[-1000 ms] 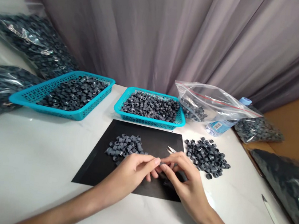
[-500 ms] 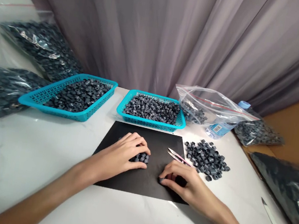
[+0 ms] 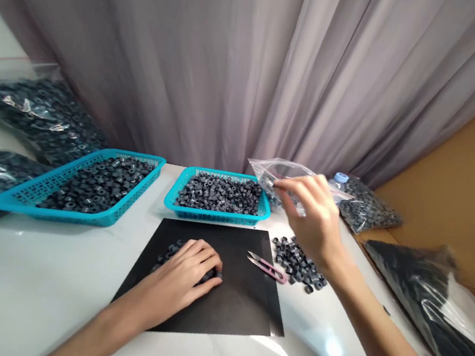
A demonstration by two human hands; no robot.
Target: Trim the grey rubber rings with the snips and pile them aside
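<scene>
On the white table, a black mat is lying nearest the person, and the left hand is cupping a pile of small dark rings on its left half. Its fingers are curving loosely over the pieces, with the thumb standing apart from them. Pink-handled snips are lying across the mat's right edge, blades pointing left; just beside them, a second heap of loose rings is spreading over the bare table.

Farther off, the right hand is hovering above and beyond that heap, thumb and forefinger drawn close together — whether a ring is sitting between them cannot be told. The governing relation is here: the clear zip bag is lying directly at these fingertips, its long upper edge running from left to right and sloping down rightward. The right hand is plainly the nearer to it, while the left is staying with the pile.

Left of the bag, a blue basket is holding more rings; behind everything, a grey curtain is hanging.
</scene>
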